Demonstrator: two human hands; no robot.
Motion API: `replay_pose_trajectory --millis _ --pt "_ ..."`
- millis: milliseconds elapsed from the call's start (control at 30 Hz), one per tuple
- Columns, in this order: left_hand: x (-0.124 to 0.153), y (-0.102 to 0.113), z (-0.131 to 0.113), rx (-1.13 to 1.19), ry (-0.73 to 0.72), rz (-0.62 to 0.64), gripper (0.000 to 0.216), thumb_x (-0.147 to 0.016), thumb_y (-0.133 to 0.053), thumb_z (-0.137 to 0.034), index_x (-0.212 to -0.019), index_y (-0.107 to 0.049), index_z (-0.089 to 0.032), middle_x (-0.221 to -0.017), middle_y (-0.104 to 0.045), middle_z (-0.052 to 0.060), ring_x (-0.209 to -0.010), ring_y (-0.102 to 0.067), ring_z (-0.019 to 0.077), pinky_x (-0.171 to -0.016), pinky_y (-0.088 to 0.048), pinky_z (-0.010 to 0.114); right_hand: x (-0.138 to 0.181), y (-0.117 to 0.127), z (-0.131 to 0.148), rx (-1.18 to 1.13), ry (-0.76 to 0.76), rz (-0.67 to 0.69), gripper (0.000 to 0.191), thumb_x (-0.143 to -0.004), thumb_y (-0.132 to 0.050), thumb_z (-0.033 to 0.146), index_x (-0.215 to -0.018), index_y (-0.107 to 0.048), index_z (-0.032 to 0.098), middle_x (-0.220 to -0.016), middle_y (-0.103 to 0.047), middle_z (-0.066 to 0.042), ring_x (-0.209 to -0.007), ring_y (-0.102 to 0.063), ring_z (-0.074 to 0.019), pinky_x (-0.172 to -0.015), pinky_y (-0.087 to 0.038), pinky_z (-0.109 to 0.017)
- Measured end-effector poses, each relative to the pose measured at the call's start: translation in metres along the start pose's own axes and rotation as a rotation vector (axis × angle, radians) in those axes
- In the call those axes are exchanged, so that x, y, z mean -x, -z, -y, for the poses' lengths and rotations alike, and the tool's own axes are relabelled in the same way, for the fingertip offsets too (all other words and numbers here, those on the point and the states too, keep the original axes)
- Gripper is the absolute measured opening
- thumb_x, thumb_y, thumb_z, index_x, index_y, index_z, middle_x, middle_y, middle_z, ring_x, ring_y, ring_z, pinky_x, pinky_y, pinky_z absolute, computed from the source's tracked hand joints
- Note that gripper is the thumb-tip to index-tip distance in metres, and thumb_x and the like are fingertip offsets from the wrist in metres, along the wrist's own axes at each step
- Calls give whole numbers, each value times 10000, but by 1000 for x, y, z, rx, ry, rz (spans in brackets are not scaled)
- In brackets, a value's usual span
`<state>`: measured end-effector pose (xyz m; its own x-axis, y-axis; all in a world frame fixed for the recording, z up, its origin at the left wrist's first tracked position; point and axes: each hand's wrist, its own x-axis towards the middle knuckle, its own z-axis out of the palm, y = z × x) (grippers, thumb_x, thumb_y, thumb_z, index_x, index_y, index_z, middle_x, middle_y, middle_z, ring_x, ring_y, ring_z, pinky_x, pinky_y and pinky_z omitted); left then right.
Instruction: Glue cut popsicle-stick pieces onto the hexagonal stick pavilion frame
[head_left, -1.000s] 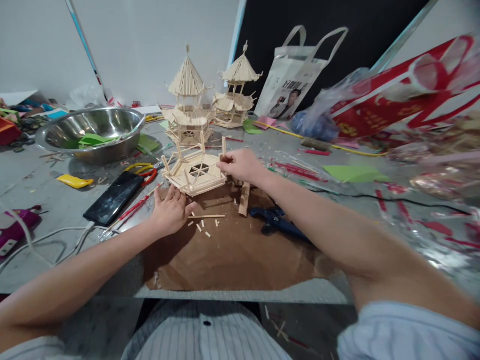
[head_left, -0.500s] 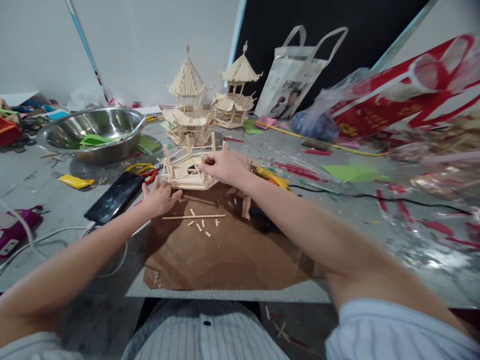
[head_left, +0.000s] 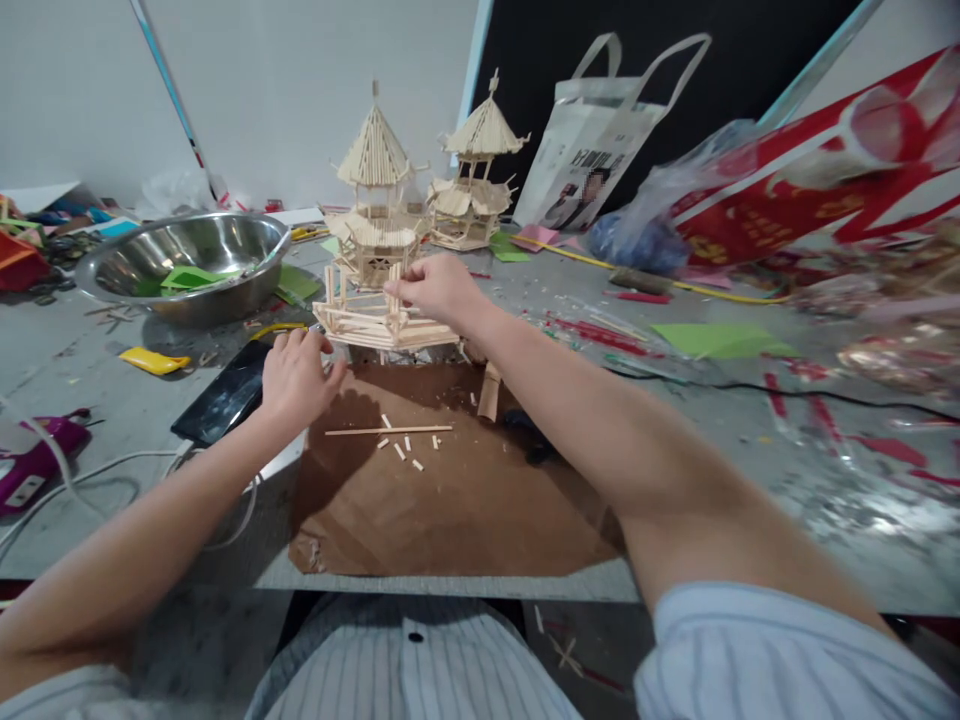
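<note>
A flat platform of wooden sticks point(head_left: 379, 325) with upright posts hangs lifted above the far edge of a brown cardboard sheet point(head_left: 450, 490). My right hand point(head_left: 435, 288) pinches one of its posts from above. My left hand point(head_left: 296, 375) holds its left edge with the fingers curled against it. Below them on the cardboard lie a long thin stick point(head_left: 390, 431) and several short stick offcuts point(head_left: 405, 447). A short block of bundled sticks point(head_left: 489, 390) stands at the right of the platform.
Two finished stick pagodas point(head_left: 375, 200) point(head_left: 476, 175) stand behind. A steel bowl point(head_left: 187, 262) with green paper sits far left, a black phone point(head_left: 225, 395) and yellow-handled pliers beside my left hand. A white tote bag point(head_left: 600, 140), red plastic bags and a black cable lie right.
Both hands have raised the stick platform off the cardboard and levelled it, moving it up and slightly back. The dark blue tool seen at the right earlier is now hidden by my right arm.
</note>
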<state>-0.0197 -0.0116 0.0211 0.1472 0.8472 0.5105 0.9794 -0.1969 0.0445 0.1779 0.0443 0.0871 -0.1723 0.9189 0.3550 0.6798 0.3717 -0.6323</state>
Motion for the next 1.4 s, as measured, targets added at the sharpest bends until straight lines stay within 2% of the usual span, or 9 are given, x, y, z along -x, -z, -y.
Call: replay_pose_trajectory --millis 100,200,400,500,633,800,933,1133,1400 --pt "-1 9 -16 4 -150 -126 342 -775 -483 -337 -1060 -549 -160 -1063 -567 123 -985 -507 273 -837 -399 389 -10 6 5 2 -5 37 330 -708 -583 409 -526 -571 135 -462 -448 4 -527 -465 -114 -553 -332 -261" --pt "-13 8 -26 22 -300 -140 457 -787 -469 -308 -1229 -441 -193 -1249 -485 109 -1131 -424 288 -913 -336 419 -14 6 7 47 9 75 331 -696 -589 421 -530 -575 135 -486 -475 -6 -560 -495 -127 -564 -349 -264" --pt "-44 -4 -27 64 -359 -87 613 -735 -536 -322 -1302 -354 -176 -1259 -481 115 -1251 -314 313 -1007 -219 455 -26 4 7 69 40 93 290 -710 -582 386 -584 -585 125 -536 -512 -17 -619 -524 -140 -588 -366 -267" --pt "-53 -4 -27 74 -342 -30 578 -718 -530 -277 -1268 -392 -168 -1207 -506 120 -1212 -367 308 -994 -253 439 -27 9 8 15 59 31 251 -724 -582 357 -623 -569 127 -554 -489 -8 -663 -520 -140 -617 -366 -265" --pt "-62 1 -27 95 -320 42 516 -724 -511 -265 -1225 -432 -170 -1144 -527 118 -1128 -443 298 -950 -317 414 5 16 5 -228 -16 -166 290 -813 -461 417 -701 -534 159 -642 -493 -13 -714 -506 -128 -624 -369 -247" --pt "-74 4 -25 128 -253 48 573 -718 -537 -259 -1263 -383 -169 -1210 -493 115 -1163 -420 299 -976 -304 413 59 -18 -9 -768 -450 89 256 -795 -445 418 -699 -494 186 -709 -538 -22 -621 -485 -115 -529 -370 -225" --pt "-80 5 -22 159 -258 46 601 -708 -543 -247 -1276 -366 -164 -1252 -463 119 -1186 -401 300 -992 -294 411 49 -57 -18 -1065 -728 37 59 -732 -409 209 -710 -461 192 -727 -538 13 -647 -474 -106 -604 -392 -237" --pt "-81 5 -19 172 -260 50 638 -690 -550 -236 -1289 -349 -145 -1252 -460 128 -1183 -401 299 -990 -300 431 10 -83 -21 -1338 -711 121 66 -695 -394 180 -650 -442 185 -605 -481 24 -571 -473 -115 -631 -416 -275" --pt "-88 12 -18 267 -240 82 647 -687 -588 -334 -1268 -375 -147 -1224 -492 120 -1147 -437 275 -975 -326 404 9 -87 -19 -1558 -549 293 262 -802 -290 387 -719 -460 206 -692 -558 -21 -648 -561 -166 -634 -481 -331"
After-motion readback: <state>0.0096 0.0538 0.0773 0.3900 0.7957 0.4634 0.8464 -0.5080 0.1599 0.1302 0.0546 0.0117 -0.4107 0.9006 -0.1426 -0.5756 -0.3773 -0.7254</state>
